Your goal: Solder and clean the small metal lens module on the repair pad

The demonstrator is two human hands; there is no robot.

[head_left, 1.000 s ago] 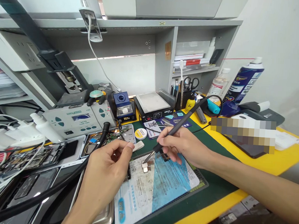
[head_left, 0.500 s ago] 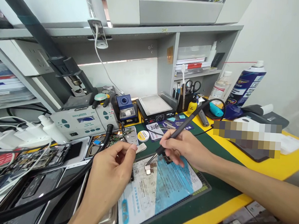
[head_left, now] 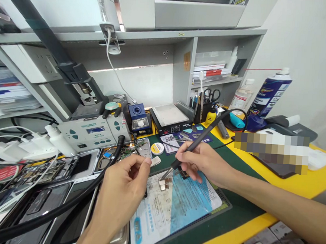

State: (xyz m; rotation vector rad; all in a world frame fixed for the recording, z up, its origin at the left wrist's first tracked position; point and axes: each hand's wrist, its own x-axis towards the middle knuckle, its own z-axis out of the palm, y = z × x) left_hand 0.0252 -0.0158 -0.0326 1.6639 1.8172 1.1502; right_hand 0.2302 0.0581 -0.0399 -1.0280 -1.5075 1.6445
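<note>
- A slim black soldering iron (head_left: 198, 139) is gripped pen-style in the right hand (head_left: 202, 162), fingers closed round its shaft; its tip is set on a small silvery metal part (head_left: 162, 183).
- That part lies on a white-and-blue printed work mat (head_left: 179, 205), at 3 o'clock of the left hand (head_left: 125, 186).
- The left hand's thumb and forefinger are pinched together; what is held cannot be told.
- A round yellow tin (head_left: 157, 148) sits at 12 o'clock of the part.
</note>
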